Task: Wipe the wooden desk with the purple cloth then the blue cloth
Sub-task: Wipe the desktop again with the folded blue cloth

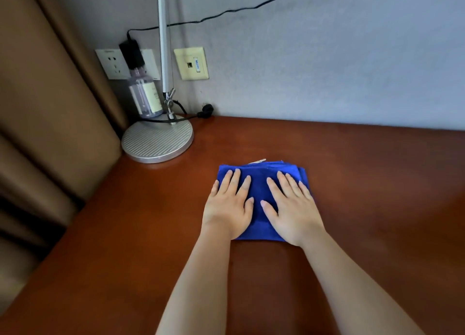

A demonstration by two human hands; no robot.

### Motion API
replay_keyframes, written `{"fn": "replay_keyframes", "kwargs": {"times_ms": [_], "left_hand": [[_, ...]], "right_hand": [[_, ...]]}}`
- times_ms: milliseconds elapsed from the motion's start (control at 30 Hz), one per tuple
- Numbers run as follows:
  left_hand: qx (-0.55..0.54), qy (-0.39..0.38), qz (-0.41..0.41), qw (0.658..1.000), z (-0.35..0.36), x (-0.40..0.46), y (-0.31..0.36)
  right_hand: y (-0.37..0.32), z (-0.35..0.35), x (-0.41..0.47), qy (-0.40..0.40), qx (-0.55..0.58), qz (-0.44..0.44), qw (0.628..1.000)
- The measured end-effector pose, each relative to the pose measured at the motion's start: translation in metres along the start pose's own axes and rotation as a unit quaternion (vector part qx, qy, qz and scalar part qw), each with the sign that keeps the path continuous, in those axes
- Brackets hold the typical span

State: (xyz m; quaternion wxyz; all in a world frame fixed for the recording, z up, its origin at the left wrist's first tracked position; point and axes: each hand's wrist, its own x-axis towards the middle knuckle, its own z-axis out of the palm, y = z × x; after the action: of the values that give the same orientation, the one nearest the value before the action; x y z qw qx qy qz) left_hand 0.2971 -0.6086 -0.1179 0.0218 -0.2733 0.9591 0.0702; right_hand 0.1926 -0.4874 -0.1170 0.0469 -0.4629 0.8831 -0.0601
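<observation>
A folded blue cloth (261,173) lies flat on the reddish wooden desk (364,183), near its middle. My left hand (227,206) presses on the cloth's left half with straight, slightly spread fingers. My right hand (292,208) lies flat on the right half in the same way. A small white tag pokes out at the cloth's far edge. No purple cloth is in view.
A silver desk lamp with a round base (157,140) stands at the desk's back left corner, a clear bottle (144,95) behind it. Wall sockets (113,62) and a black cable run along the grey wall. A brown curtain (50,95) hangs at the left.
</observation>
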Motion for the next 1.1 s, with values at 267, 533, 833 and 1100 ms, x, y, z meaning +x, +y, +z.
{"fn": "replay_keyframes", "kwargs": {"times_ms": [267, 533, 833, 1100], "left_hand": [[0.008, 0.001, 0.01, 1.0, -0.004, 0.041, -0.008], [0.0, -0.002, 0.015, 1.0, -0.01, 0.115, -0.022], [-0.001, -0.01, 0.018, 1.0, -0.011, 0.105, -0.021], [0.003, -0.005, 0.006, 1.0, -0.002, 0.011, -0.005]], "right_hand": [[0.008, 0.0, 0.037, 0.016, 0.004, -0.006, 1.0], [0.025, -0.001, 0.108, 0.025, 0.001, 0.006, 1.0], [0.02, -0.004, 0.096, 0.005, -0.001, 0.024, 1.0], [-0.002, 0.0, 0.008, -0.001, 0.004, 0.012, 1.0]]}}
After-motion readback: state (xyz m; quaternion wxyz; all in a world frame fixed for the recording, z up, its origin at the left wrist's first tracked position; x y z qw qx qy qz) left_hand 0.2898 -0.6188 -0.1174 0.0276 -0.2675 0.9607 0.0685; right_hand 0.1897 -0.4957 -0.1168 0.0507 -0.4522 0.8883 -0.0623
